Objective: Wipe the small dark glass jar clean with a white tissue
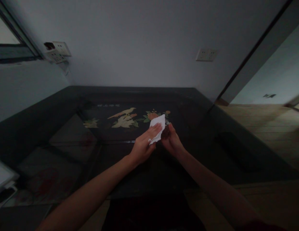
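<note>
My left hand (142, 146) holds a white tissue (158, 127) with the fingers laid along it, pressing it against a small dark object (165, 131) that I cannot make out. My right hand (172, 141) is closed round that dark object from the right side. Both hands meet above the middle of a dark glass-topped table (67, 128). Under the glass lies a black panel with a painted bird and flowers (126, 118).
A white wall runs behind the table with a socket plate (206, 55) and a socket box (57, 51) at the left corner. A window (7, 41) is at the upper left. White items (2, 179) lie at the table's left edge. Wooden floor (265, 122) extends to the right.
</note>
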A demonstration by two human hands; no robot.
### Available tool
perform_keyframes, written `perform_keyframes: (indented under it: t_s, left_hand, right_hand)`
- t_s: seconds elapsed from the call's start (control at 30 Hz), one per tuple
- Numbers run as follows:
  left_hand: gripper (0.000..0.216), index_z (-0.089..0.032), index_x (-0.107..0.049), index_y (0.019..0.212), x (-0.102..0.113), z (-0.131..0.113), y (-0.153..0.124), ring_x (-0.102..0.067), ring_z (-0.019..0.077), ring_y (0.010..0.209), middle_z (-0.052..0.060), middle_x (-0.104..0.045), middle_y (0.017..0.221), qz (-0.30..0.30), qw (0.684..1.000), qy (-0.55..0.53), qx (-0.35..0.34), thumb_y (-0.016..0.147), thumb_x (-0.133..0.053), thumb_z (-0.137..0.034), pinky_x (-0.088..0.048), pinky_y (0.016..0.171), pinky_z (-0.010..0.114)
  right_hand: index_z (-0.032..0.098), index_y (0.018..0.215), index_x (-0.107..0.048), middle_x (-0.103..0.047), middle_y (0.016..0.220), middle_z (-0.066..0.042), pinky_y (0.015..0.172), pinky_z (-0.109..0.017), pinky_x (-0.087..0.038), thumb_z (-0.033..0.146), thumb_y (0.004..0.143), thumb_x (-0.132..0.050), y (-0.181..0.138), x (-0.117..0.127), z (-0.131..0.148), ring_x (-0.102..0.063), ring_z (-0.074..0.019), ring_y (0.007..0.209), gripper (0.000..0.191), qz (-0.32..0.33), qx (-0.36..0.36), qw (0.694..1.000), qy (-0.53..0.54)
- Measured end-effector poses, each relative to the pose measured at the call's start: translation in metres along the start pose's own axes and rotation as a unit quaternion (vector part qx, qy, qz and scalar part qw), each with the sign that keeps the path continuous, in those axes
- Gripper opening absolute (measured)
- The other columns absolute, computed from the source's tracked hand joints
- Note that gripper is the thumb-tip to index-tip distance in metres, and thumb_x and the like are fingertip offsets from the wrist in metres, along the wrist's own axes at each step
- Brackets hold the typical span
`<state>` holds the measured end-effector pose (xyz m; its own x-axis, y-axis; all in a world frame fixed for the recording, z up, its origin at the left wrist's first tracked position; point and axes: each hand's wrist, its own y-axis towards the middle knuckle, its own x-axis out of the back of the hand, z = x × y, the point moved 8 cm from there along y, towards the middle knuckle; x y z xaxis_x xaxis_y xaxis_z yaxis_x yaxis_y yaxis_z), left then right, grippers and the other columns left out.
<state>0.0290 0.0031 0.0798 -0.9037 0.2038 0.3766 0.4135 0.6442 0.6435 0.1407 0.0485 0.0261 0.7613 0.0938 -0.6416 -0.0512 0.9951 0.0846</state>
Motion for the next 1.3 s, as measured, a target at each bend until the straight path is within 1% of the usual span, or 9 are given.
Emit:
perform_keyframes:
  t_s: [0.13, 0.27, 0.43, 0.6, 0.77, 0.9, 1.1, 1.17, 1.3]
  left_hand:
    - [0.054, -0.023, -0.049, 0.14, -0.002, -0.008, -0.002, -0.04, 0.0243, 0.138, 0.008, -0.044, 0.148, 0.007, 0.997, 0.028, -0.071, 0.087, -0.051, -0.015, -0.028, 0.119, 0.044]
    - [0.061, -0.021, -0.032, 0.149, -0.005, -0.016, -0.003, -0.033, 0.0218, 0.142, 0.01, -0.034, 0.154, 0.014, 0.983, 0.126, -0.135, 0.09, -0.042, -0.011, -0.031, 0.117, 0.043]
    - [0.048, -0.016, -0.044, 0.142, 0.007, -0.006, 0.007, -0.044, 0.0206, 0.136, 0.011, -0.049, 0.145, -0.038, 0.988, 0.139, -0.056, 0.095, -0.033, -0.016, -0.035, 0.115, 0.037]
    - [0.045, -0.01, -0.053, 0.135, 0.012, 0.011, 0.009, -0.05, 0.0239, 0.131, 0.013, -0.057, 0.137, -0.053, 0.99, 0.131, 0.022, 0.097, -0.032, -0.023, -0.04, 0.111, 0.039]
    - [0.047, -0.016, -0.046, 0.141, 0.004, 0.0, 0.002, -0.042, 0.0219, 0.137, 0.011, -0.046, 0.147, -0.028, 0.991, 0.121, -0.044, 0.096, -0.034, -0.02, -0.034, 0.115, 0.039]
    - [0.047, -0.016, -0.047, 0.141, 0.003, -0.005, 0.003, -0.043, 0.0223, 0.136, 0.012, -0.048, 0.145, -0.022, 0.991, 0.113, -0.071, 0.095, -0.035, -0.02, -0.035, 0.115, 0.039]
    - [0.043, -0.013, -0.059, 0.127, 0.015, 0.014, 0.01, -0.06, 0.0224, 0.119, 0.011, -0.066, 0.125, -0.067, 0.991, 0.095, 0.065, 0.099, -0.031, -0.03, -0.047, 0.103, 0.037]
    - [0.043, -0.013, -0.056, 0.13, 0.013, 0.008, 0.009, -0.057, 0.0222, 0.123, 0.011, -0.062, 0.131, -0.065, 0.992, 0.097, 0.045, 0.099, -0.031, -0.029, -0.045, 0.106, 0.037]
    - [0.045, -0.016, -0.049, 0.138, 0.001, -0.014, 0.005, -0.043, 0.0204, 0.137, 0.012, -0.05, 0.144, -0.025, 0.993, 0.091, -0.066, 0.098, -0.031, -0.024, -0.034, 0.115, 0.038]
  right_hand:
    - [0.024, 0.102, -0.065, -0.073, 0.103, -0.003, 0.093, -0.039, -0.052, 0.05, 0.075, -0.07, -0.002, -0.001, -0.008, -0.063, -0.0244, 0.111, 0.038, 0.007, -0.017, 1.0, -0.018]
    - [0.025, 0.101, -0.066, -0.073, 0.1, -0.002, 0.09, -0.037, -0.053, 0.047, 0.072, -0.074, -0.004, -0.004, -0.011, -0.065, -0.0236, 0.106, 0.037, 0.01, -0.023, 0.999, -0.048]
    - [0.026, 0.102, -0.066, -0.072, 0.101, -0.001, 0.09, -0.036, -0.053, 0.046, 0.07, -0.077, -0.01, -0.017, -0.008, -0.065, -0.0229, 0.105, 0.04, 0.066, -0.01, 0.997, -0.041]
    - [0.024, 0.1, -0.066, -0.072, 0.101, -0.002, 0.09, -0.036, -0.053, 0.047, 0.073, -0.075, -0.009, -0.015, -0.004, -0.065, -0.0228, 0.104, 0.036, 0.063, 0.003, 0.998, -0.031]
    - [0.026, 0.101, -0.066, -0.072, 0.101, -0.001, 0.091, -0.037, -0.052, 0.044, 0.07, -0.077, -0.007, -0.012, -0.003, -0.065, -0.0229, 0.105, 0.038, 0.055, 0.002, 0.998, -0.038]
    - [0.026, 0.102, -0.066, -0.072, 0.102, -0.001, 0.09, -0.038, -0.052, 0.046, 0.07, -0.076, -0.008, -0.013, -0.006, -0.065, -0.0236, 0.105, 0.04, 0.057, -0.011, 0.997, -0.043]
    - [0.025, 0.106, -0.065, -0.071, 0.107, -0.003, 0.092, -0.036, -0.051, 0.045, 0.073, -0.074, -0.011, -0.016, -0.006, -0.065, -0.0221, 0.103, 0.041, 0.079, -0.01, 0.993, -0.083]
    - [0.025, 0.105, -0.065, -0.071, 0.106, -0.003, 0.092, -0.036, -0.051, 0.045, 0.071, -0.076, -0.01, -0.015, -0.006, -0.065, -0.0219, 0.101, 0.042, 0.074, -0.011, 0.993, -0.086]
    - [0.025, 0.1, -0.066, -0.072, 0.102, -0.002, 0.09, -0.037, -0.052, 0.048, 0.067, -0.078, -0.007, -0.011, -0.006, -0.065, -0.0231, 0.101, 0.041, 0.058, -0.011, 0.996, -0.065]
